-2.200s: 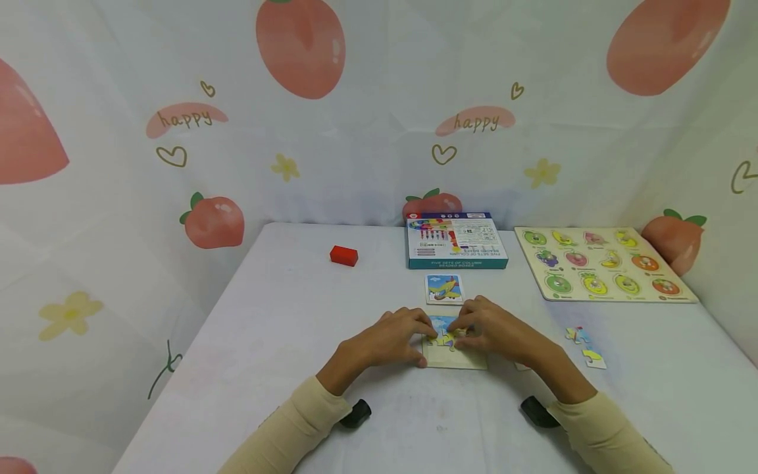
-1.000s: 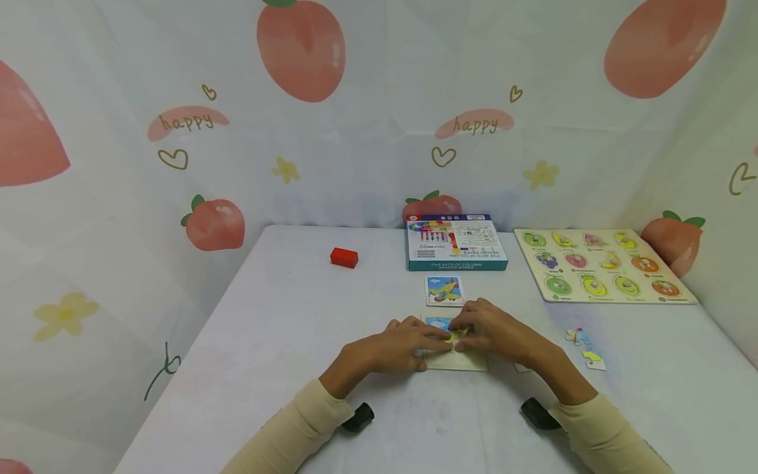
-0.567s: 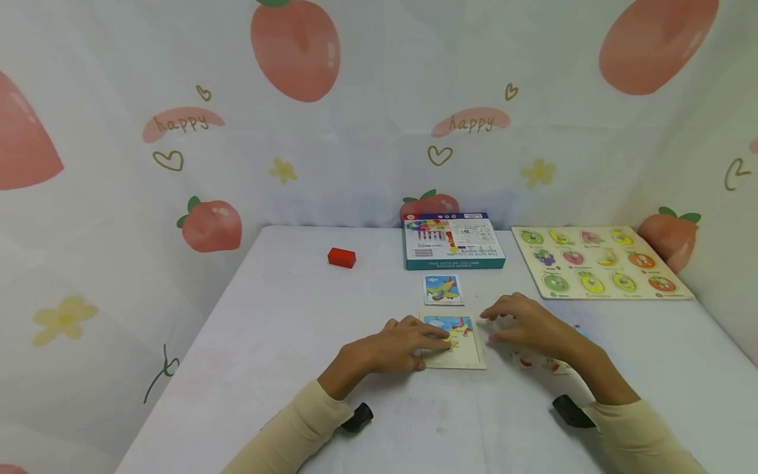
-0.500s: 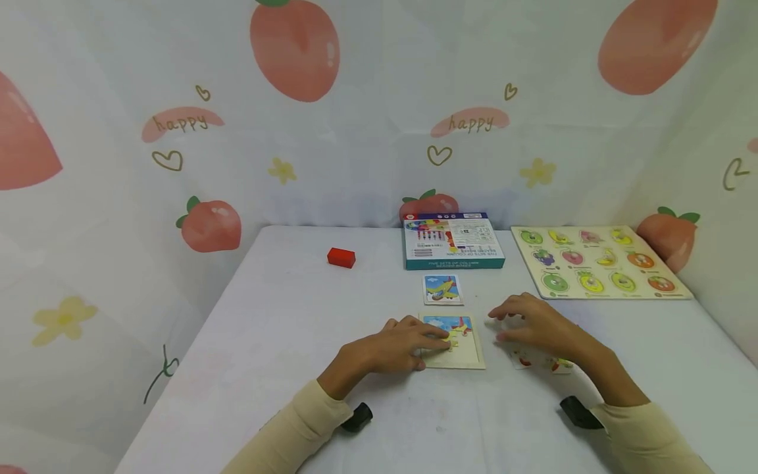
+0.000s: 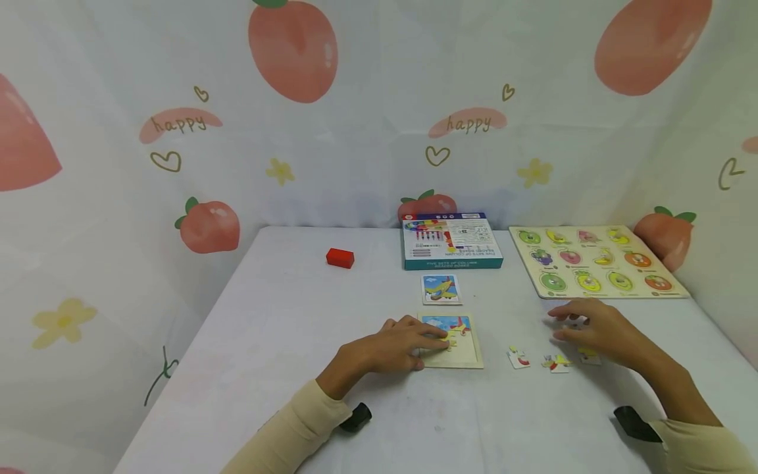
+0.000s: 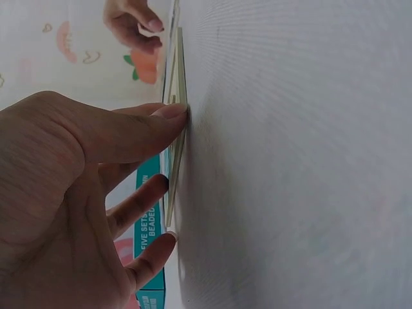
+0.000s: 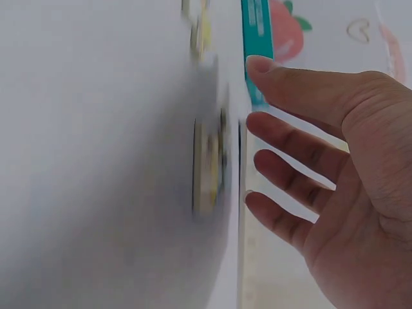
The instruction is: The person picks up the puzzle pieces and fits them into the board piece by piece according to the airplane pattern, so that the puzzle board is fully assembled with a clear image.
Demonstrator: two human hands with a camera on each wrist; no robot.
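My left hand (image 5: 399,345) rests at the left side of a shallow wooden puzzle tray (image 5: 474,355), its outstretched fingers pressing on pieces inside. In the left wrist view, the left thumb (image 6: 170,112) touches the tray's edge (image 6: 180,71). Blue sky and part of a yellow plane show along the tray's top; my fingers cover some pieces. Off to the right, my right hand (image 5: 601,332) hovers with thumb and fingers apart, holding nothing, over loose jigsaw pieces it partly hides. Closest to the tray are a red-and-white piece (image 5: 518,359), a yellow-and-red piece (image 5: 556,363) and a yellow one (image 5: 589,357).
Just behind the tray lies a small plane picture card (image 5: 441,289). Farther back are a flat teal-edged box (image 5: 453,243), a fruit puzzle board (image 5: 598,263) at the right and a red block (image 5: 340,258) at the left.
My left fingers have reached farther over the pieces and stayed there. My right hand has let go of the tray's pieces and moved right, uncovering the tray's upper right and loose pieces.
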